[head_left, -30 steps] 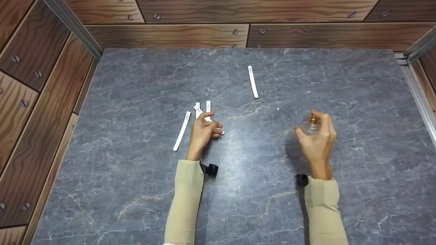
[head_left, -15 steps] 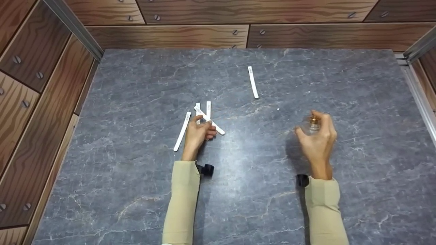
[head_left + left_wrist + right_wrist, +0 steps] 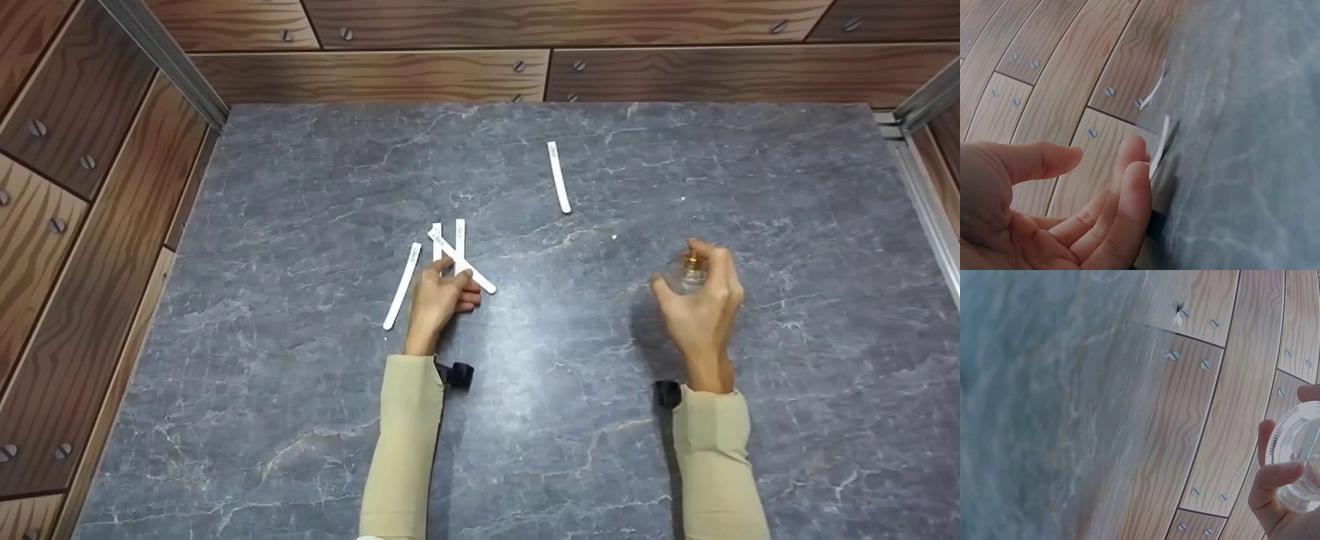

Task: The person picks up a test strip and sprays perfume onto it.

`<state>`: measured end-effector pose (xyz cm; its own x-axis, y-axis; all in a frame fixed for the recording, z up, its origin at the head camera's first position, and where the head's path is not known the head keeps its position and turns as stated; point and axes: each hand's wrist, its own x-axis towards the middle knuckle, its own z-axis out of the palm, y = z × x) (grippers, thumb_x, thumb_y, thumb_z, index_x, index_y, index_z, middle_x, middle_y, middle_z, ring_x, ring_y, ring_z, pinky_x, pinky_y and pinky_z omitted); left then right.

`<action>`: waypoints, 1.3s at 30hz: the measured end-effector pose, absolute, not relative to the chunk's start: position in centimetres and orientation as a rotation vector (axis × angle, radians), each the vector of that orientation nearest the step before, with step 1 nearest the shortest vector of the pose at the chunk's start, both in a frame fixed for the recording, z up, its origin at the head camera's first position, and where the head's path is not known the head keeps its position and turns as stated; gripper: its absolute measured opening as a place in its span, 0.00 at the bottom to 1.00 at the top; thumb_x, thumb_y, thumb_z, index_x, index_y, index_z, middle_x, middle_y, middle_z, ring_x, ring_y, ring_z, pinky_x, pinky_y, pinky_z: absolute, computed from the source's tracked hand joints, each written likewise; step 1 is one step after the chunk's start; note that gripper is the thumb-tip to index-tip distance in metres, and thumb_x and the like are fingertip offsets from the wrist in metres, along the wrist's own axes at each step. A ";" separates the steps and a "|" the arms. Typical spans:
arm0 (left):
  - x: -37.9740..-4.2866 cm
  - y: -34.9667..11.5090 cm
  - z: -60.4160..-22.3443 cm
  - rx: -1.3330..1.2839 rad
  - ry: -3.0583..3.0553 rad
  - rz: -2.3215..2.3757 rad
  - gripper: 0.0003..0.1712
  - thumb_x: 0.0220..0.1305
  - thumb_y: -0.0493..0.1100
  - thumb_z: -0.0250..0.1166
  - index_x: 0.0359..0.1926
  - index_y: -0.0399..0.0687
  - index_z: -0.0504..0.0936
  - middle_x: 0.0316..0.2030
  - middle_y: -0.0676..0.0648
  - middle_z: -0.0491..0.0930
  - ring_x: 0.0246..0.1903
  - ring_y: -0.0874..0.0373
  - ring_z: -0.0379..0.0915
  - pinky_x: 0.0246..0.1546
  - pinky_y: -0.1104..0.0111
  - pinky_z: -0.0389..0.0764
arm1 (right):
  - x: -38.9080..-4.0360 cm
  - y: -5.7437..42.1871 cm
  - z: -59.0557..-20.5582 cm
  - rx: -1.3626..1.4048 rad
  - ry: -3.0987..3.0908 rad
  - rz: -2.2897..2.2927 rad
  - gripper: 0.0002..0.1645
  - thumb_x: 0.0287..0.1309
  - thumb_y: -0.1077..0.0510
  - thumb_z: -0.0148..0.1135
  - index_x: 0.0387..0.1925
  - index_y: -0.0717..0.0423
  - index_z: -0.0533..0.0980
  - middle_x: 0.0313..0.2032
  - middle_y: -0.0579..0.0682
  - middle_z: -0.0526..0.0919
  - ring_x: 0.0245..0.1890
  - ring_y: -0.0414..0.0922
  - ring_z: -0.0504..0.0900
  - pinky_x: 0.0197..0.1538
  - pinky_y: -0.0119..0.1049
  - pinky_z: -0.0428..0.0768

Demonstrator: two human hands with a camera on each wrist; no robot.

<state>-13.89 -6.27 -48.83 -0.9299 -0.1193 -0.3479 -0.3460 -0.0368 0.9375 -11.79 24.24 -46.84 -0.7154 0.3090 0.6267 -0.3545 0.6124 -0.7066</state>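
1. Left grip: unloaded. The thumb stands apart from the loosely bent fingers, with nothing between them (fingertip contact with the strips cannot be confirmed).
2. Crossed white paper strip: lies diagonally just ahead of the left grip, its rounded end to the right of the thumb. It crosses two more strips, the inner strip and the partly hidden strip.
3. Outer strip: lies apart, just left of the left grip. Far strip: lies well ahead and to the right of it.
4. Right grip: curled around a clear glass bottle with a gold-coloured top. The bottle appears raised off the counter.
5. Step in hand (judged): strip handling at the left grip, bottle held ready.
6. Next move (judged): picking up would call for pinching one strip's edge without dragging its neighbours.
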 end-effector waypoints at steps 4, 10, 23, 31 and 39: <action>-13.7 -6.1 -48.7 -0.487 2.107 2.021 0.28 0.71 0.31 0.58 0.68 0.26 0.66 0.27 0.39 0.85 0.17 0.62 0.80 0.19 0.74 0.85 | -11.9 24.3 -46.8 0.039 -2.082 1.121 0.30 0.31 0.81 0.73 0.44 0.73 0.77 0.35 0.65 0.81 0.36 0.55 0.79 0.45 0.26 0.74; -14.5 -6.5 -49.0 -0.478 2.145 1.954 0.30 0.71 0.32 0.57 0.71 0.28 0.63 0.23 0.42 0.83 0.16 0.62 0.79 0.16 0.74 0.84 | -11.8 24.4 -46.9 0.024 -2.076 1.136 0.31 0.31 0.81 0.73 0.45 0.73 0.77 0.35 0.64 0.81 0.35 0.53 0.78 0.45 0.25 0.73; -16.7 -6.8 -49.0 -0.384 2.256 1.783 0.28 0.72 0.32 0.56 0.71 0.33 0.68 0.14 0.48 0.77 0.10 0.65 0.72 0.09 0.77 0.76 | -11.8 24.3 -46.7 0.031 -2.087 1.125 0.29 0.33 0.82 0.71 0.45 0.75 0.76 0.34 0.66 0.81 0.34 0.54 0.78 0.44 0.26 0.74; -15.8 -6.3 -48.3 -0.403 2.569 1.566 0.20 0.68 0.33 0.61 0.60 0.33 0.80 0.20 0.48 0.82 0.13 0.65 0.72 0.12 0.79 0.73 | -11.8 24.3 -46.7 0.027 -2.088 1.122 0.30 0.32 0.82 0.72 0.44 0.75 0.76 0.35 0.66 0.81 0.34 0.54 0.78 0.44 0.26 0.74; -15.1 -5.9 -48.6 -0.464 2.789 1.454 0.18 0.62 0.27 0.59 0.52 0.33 0.84 0.28 0.43 0.87 0.26 0.53 0.84 0.26 0.67 0.84 | -11.7 24.2 -46.6 0.012 -2.099 1.137 0.29 0.34 0.81 0.72 0.45 0.74 0.76 0.36 0.65 0.81 0.36 0.53 0.78 0.45 0.25 0.74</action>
<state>-15.12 -5.87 -48.64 -0.9568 -0.2730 -0.1002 -0.2385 0.5393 0.8076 -11.69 24.22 -46.55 -0.7287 0.3183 0.6064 -0.3342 0.6076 -0.7205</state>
